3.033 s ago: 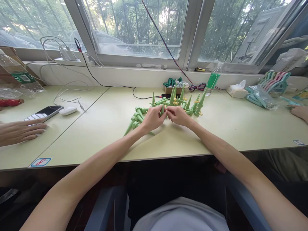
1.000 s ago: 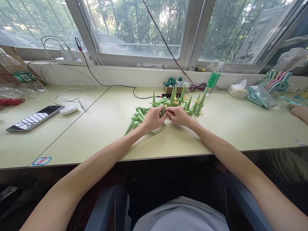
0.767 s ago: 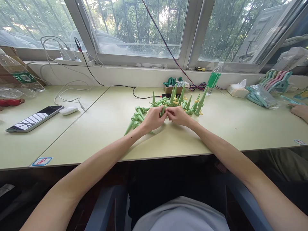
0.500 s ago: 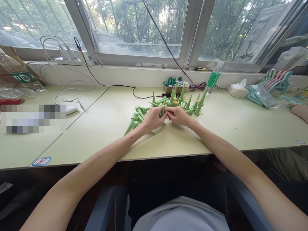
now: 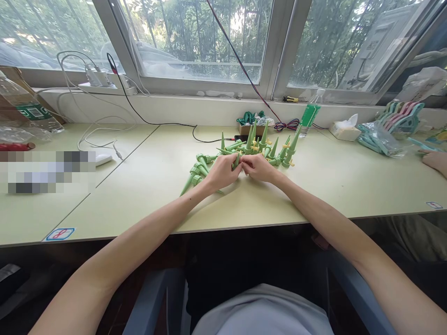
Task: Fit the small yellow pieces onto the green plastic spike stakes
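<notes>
My left hand (image 5: pixel 224 170) is closed round a green plastic plant-watering spike (image 5: pixel 236 161), mostly hidden by the fingers. Against its fingertips, my right hand (image 5: pixel 258 167) is closed in a pinch; whatever lies between its fingers is too small and covered to make out. Behind both hands, several matching spikes stand point up, among them a tall spike (image 5: pixel 292 148) at the right with a small yellow valve (image 5: pixel 292 163) on its side. To the left, more spikes lie in a loose heap, including a tilted spike (image 5: pixel 188 180).
A small cardboard box (image 5: pixel 252 130) and a green-labelled bottle (image 5: pixel 310 115) stand behind the spikes. Tissues (image 5: pixel 345 130) and bagged hangers (image 5: pixel 384 135) lie at the right, near another person's hand (image 5: pixel 436 160). Cables (image 5: pixel 94 123) and a power strip (image 5: pixel 104 88) are at the left.
</notes>
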`<state>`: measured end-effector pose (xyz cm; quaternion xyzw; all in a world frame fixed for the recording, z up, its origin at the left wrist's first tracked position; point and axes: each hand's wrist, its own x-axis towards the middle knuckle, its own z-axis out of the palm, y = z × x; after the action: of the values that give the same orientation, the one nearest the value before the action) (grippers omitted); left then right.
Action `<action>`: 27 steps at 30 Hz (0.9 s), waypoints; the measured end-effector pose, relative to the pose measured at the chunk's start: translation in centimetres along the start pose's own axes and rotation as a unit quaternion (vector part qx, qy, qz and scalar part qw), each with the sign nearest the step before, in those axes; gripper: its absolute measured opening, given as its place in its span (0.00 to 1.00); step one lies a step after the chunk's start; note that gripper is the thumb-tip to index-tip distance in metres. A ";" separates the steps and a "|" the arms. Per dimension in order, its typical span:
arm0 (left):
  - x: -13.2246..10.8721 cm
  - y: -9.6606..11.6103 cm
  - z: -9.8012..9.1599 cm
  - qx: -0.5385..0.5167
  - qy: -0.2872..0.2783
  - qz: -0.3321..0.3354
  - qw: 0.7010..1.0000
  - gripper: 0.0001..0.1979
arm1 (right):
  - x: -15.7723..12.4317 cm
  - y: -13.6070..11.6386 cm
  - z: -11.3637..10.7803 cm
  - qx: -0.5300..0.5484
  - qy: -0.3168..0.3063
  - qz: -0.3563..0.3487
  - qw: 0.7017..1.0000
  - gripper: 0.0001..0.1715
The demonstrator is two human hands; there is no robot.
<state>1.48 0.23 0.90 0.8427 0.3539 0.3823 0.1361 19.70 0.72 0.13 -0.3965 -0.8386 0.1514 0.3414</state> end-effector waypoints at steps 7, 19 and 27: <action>0.0 -0.2 0.1 -0.001 -0.003 0.002 1.000 0.08 | 0.0 -0.1 0.0 -0.002 -0.001 -0.004 1.000 0.14; 0.0 -0.3 0.1 0.000 -0.009 0.011 1.000 0.12 | 0.1 0.2 0.0 -0.009 -0.004 -0.013 1.000 0.14; 0.0 -0.1 0.0 -0.008 -0.012 0.011 1.000 0.12 | 0.0 0.1 -0.1 -0.002 -0.005 -0.011 1.000 0.13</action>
<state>1.47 0.31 0.84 0.8500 0.3399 0.3763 0.1428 19.78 0.79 0.18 -0.3872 -0.8449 0.1480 0.3382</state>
